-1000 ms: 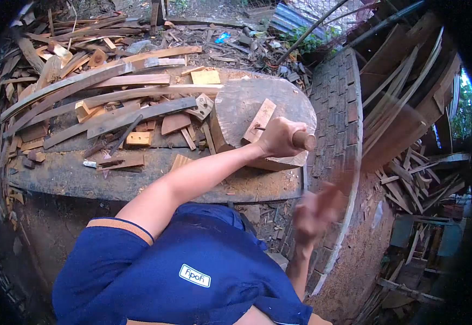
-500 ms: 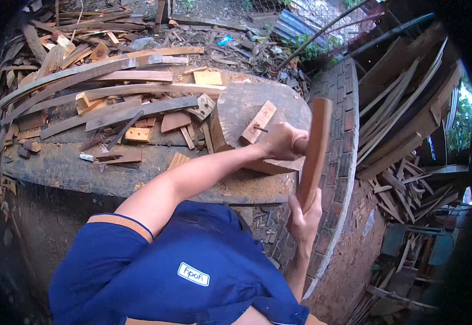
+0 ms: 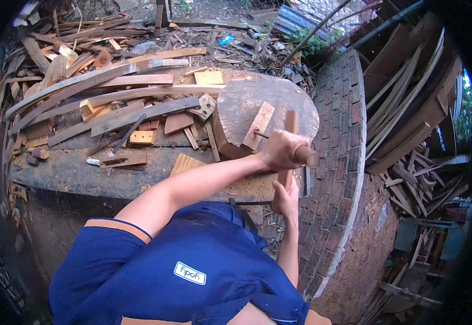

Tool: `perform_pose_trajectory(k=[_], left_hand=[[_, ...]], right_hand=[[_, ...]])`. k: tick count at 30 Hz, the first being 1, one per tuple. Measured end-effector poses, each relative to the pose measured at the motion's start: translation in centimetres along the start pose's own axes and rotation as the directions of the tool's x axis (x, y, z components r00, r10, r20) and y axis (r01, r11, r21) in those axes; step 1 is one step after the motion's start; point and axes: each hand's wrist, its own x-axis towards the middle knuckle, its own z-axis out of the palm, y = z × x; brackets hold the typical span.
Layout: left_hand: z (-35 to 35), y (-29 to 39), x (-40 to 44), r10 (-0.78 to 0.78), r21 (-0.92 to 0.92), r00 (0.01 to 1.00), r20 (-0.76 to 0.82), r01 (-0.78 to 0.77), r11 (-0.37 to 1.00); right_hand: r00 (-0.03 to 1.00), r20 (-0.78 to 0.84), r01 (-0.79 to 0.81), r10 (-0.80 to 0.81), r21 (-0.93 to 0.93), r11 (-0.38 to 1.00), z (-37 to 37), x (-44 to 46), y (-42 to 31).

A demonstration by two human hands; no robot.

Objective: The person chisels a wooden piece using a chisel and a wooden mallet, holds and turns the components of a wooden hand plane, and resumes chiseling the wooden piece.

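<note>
My left hand (image 3: 282, 151) is closed around the wooden handle (image 3: 304, 155) of a chisel. Its thin metal blade (image 3: 261, 135) points left, and the tip meets a dark notch near the lower end of a small wooden block (image 3: 262, 119). That block lies flat on a round wooden stump (image 3: 230, 103). Lower down, my right hand (image 3: 287, 199) grips a squared wooden bar (image 3: 292, 120) held up like a mallet. The bar passes behind my left hand, so its middle is hidden, and its top is slightly blurred.
A plank bench (image 3: 84, 181) holds sawdust, curved wooden strips (image 3: 111, 97) and a yellowish block with holes (image 3: 142, 137). To the right runs a low brick wall (image 3: 333, 146). Long boards (image 3: 409, 103) lean beyond it, above a scrap-wood pile (image 3: 423, 179).
My right hand and the wooden bar have moved left and the bar now sits behind my left hand instead of in front. The chisel stays at the block's notch.
</note>
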Motion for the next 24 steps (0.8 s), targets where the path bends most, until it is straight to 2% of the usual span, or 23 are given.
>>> perform_pose_trajectory(k=[1, 2, 3, 5, 7, 9, 10, 11, 13, 15, 16, 17, 18, 19, 21, 23, 24], left_hand=[[0.2, 0.2, -0.6, 0.068, 0.015, 0.998, 0.013, -0.068, 0.998], [0.2, 0.2, -1.2, 0.101, 0.026, 0.995, 0.023, -0.101, 0.995], [0.3, 0.1, -1.8, 0.133, 0.034, 0.991, 0.032, -0.134, 0.990], [-0.5, 0.1, -2.7, 0.163, 0.034, 0.984, 0.073, -0.166, 0.986], [-1.3, 0.1, -3.8, 0.190, 0.037, 0.976, 0.107, -0.195, 0.980], [-2.0, 0.5, -5.1, 0.292, 0.049, 0.935, 0.201, -0.307, 0.950], [-2.1, 0.2, -6.7, 0.244, 0.057, 0.929, 0.277, -0.270, 0.961], [-1.8, -0.2, -7.8, 0.255, 0.056, 0.938, 0.234, -0.275, 0.960], [-2.4, 0.5, -8.0, 0.317, 0.030, 0.926, 0.205, -0.330, 0.943], [-2.6, 0.5, -6.7, 0.276, 0.042, 0.951, 0.135, -0.284, 0.958], [-2.9, 0.0, -5.7, 0.231, 0.069, 0.967, 0.113, -0.239, 0.969], [-3.0, -0.6, -4.5, 0.130, 0.057, 0.991, 0.019, -0.131, 0.990], [-3.4, -0.9, -2.9, 0.005, -0.006, 0.996, -0.084, -0.005, 1.000], [-4.0, -2.1, -1.2, 0.053, 0.062, 0.979, -0.197, -0.041, 0.997], [-5.3, -3.4, 1.7, -0.271, -0.253, 0.899, -0.343, 0.189, 0.949], [-7.0, -3.1, 3.5, -0.392, -0.394, 0.839, -0.377, 0.237, 0.888], [-7.3, -2.8, 3.8, -0.391, -0.404, 0.846, -0.362, 0.236, 0.884]], right_hand=[[0.985, 0.005, 0.174, -0.174, -0.096, 0.980, 0.6, 0.8, -0.6], [0.994, 0.095, -0.038, 0.045, -0.075, 0.996, 0.3, 1.1, -1.3], [0.995, 0.089, -0.044, 0.050, -0.069, 0.997, 0.6, 2.2, 0.9], [0.992, 0.087, -0.045, 0.090, -0.423, 0.905, 0.8, 4.5, 7.2], [0.985, 0.148, -0.023, 0.092, -0.414, 0.910, 0.3, 4.4, 6.3], [0.990, 0.140, 0.055, -0.017, -0.274, 0.960, 1.0, 5.0, 4.9], [0.964, 0.243, -0.004, 0.107, -0.392, 0.920, 1.1, 5.3, 2.4], [0.965, 0.238, -0.008, 0.109, -0.390, 0.921, 1.6, 5.3, 1.2], [0.940, 0.168, -0.199, 0.297, -0.438, 0.877, 2.2, 5.1, 0.0], [0.942, 0.170, -0.206, 0.291, -0.393, 0.896, 2.6, 5.4, 2.3], [0.960, 0.168, -0.140, 0.224, -0.406, 0.903, 2.9, 5.5, 2.8], [0.974, 0.167, -0.072, 0.155, -0.419, 0.905, 3.0, 5.5, 3.2], [0.977, 0.144, -0.087, 0.155, -0.397, 0.914, 3.0, 5.4, 2.6], [0.977, 0.140, -0.091, 0.158, -0.394, 0.914, 2.9, 5.3, 1.8], [0.951, 0.148, -0.193, 0.272, -0.405, 0.894, 2.7, 5.2, 0.5], [0.951, 0.151, -0.193, 0.270, -0.393, 0.899, 2.8, 5.3, 0.7], [0.951, 0.148, -0.196, 0.271, -0.389, 0.900, 2.8, 5.2, 0.5]])
